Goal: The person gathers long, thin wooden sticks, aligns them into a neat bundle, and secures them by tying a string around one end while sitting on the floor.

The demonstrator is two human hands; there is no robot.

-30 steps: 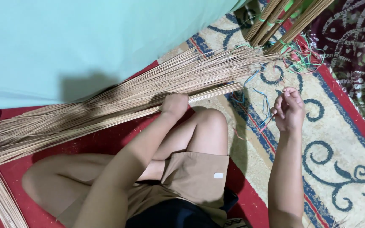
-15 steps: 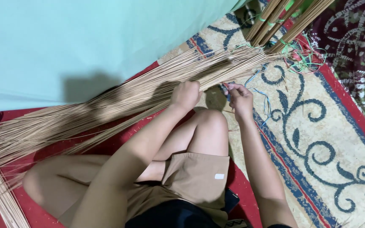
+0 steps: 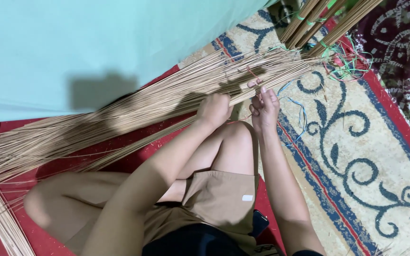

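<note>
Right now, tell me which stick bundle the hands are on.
The big loose bundle across the knees: left hand grips it, right hand beside. The tied bundles lie untouched.

A small white rectangular label (image 3: 247, 197), seemingly blank, sits on the tan shorts (image 3: 219, 199).

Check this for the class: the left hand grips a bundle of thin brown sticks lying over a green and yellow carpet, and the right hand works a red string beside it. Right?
Not quite. The head view shows the carpet is beige with blue scrolls and red edging. The left hand does grip the sticks, and the right hand works a red string.
</note>
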